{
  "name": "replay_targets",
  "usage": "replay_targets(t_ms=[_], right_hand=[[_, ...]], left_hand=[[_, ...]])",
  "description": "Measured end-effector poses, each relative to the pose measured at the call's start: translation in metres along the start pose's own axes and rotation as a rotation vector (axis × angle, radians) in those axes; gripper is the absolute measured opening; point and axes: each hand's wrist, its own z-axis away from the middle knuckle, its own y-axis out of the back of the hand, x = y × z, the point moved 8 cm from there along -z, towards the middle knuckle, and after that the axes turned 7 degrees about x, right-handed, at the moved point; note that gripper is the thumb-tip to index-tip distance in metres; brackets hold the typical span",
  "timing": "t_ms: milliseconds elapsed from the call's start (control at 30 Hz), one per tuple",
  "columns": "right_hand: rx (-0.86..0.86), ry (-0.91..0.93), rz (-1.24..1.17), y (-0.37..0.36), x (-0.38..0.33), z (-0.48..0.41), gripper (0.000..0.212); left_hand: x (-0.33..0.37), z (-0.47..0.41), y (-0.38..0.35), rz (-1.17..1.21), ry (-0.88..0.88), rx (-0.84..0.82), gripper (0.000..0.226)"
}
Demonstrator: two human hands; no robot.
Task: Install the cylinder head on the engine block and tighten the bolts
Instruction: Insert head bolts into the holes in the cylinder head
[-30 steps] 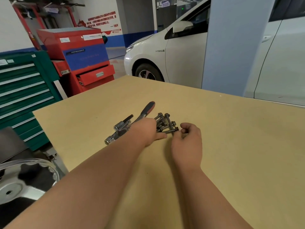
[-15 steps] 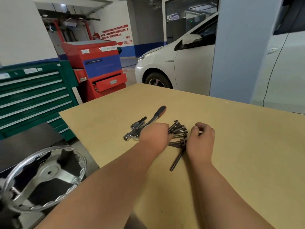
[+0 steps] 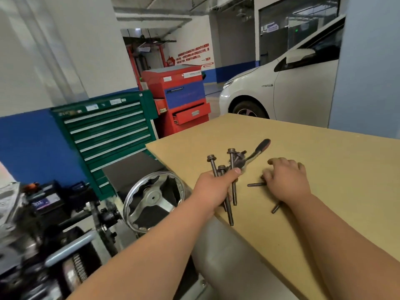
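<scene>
Left hand (image 3: 216,188): fist closed round a bundle of long bolts (image 3: 232,163), flanged heads up, shanks hanging out below the palm over the near edge of the desk (image 3: 324,161). Half a second ago this hand lay low on the pile; now the bundle is off the surface.

Right hand (image 3: 286,178): knuckles up, fingers bent down onto the desk. A loose bolt (image 3: 256,184) sticks out from under its fingertips, and a second stub shows by the wrist. Cannot tell if it grips or only covers them.

Ratchet (image 3: 258,150): flat on the desk just behind the raised bundle, red-and-black handle pointing away, untouched.

The view has swung left since the earlier frames. A handwheel (image 3: 153,198) and dark, blurred machinery on a stand now show below the desk edge. Likely the engine; no cylinder head can be made out.

Beyond: green tool cabinet (image 3: 112,131), red tool cart (image 3: 184,98), white car (image 3: 281,89).

Judgement: bolt gathering is nearly finished, with the last strays under the right hand. Carrying them to the engine comes next. No tightening yet.
</scene>
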Motion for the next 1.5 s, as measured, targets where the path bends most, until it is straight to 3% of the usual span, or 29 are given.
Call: replay_targets(t_ms=[67, 100, 167, 233, 300, 367, 500, 667, 733, 833, 1033, 1233, 1433, 1500], right_hand=[[0.115, -0.063, -0.378, 0.027, -0.016, 0.004, 0.033], [0.07, -0.102, -0.608, 0.033, -0.027, 0.007, 0.032], [-0.183, -0.213, -1.068, 0.033, -0.052, 0.017, 0.039], [-0.326, -0.223, -1.27, 0.031, -0.064, 0.031, 0.043], [-0.271, -0.152, -1.243, 0.036, -0.06, 0.036, 0.036], [-0.163, -0.194, -1.169, 0.038, -0.042, 0.035, 0.028], [-0.091, -0.355, -1.033, 0.025, -0.001, 0.04, 0.043], [0.067, -0.492, -1.121, 0.024, 0.025, 0.036, 0.039], [0.162, -0.526, -1.102, 0.026, 0.034, 0.033, 0.037], [0.259, -0.594, -1.07, 0.022, 0.056, 0.035, 0.032], [0.368, -0.762, -1.018, 0.008, 0.103, 0.038, 0.037], [0.286, -0.714, -0.881, -0.003, 0.096, 0.034, 0.029], [0.308, -0.69, -0.759, 0.002, 0.096, 0.036, 0.031], [0.348, -0.673, -0.754, 0.006, 0.095, 0.038, 0.028]], left_hand=[[0.002, 0.007, 0.008, 0.004, -0.004, 0.002, 0.041], [0.004, 0.009, 0.011, 0.01, -0.008, 0.003, 0.041], [0.01, 0.011, 0.008, -0.003, -0.04, -0.013, 0.035], [0.019, 0.012, -0.005, -0.029, -0.084, -0.045, 0.027], [0.023, 0.013, -0.02, -0.077, -0.119, -0.082, 0.028], [0.022, 0.013, -0.038, -0.092, -0.135, -0.106, 0.02], [-0.007, 0.017, -0.086, -0.102, 0.01, -0.207, 0.02], [-0.014, 0.007, -0.122, 0.022, 0.067, -0.296, 0.023], [-0.011, 0.002, -0.126, 0.024, 0.033, -0.29, 0.024], [-0.015, -0.006, -0.127, -0.058, 0.005, -0.205, 0.007], [-0.026, -0.022, -0.13, -0.172, -0.058, -0.104, 0.009], [-0.035, -0.03, -0.135, -0.154, -0.074, -0.111, 0.053], [-0.042, -0.039, -0.138, -0.126, -0.1, -0.095, 0.056], [-0.045, -0.037, -0.136, -0.05, -0.037, -0.076, 0.061]])
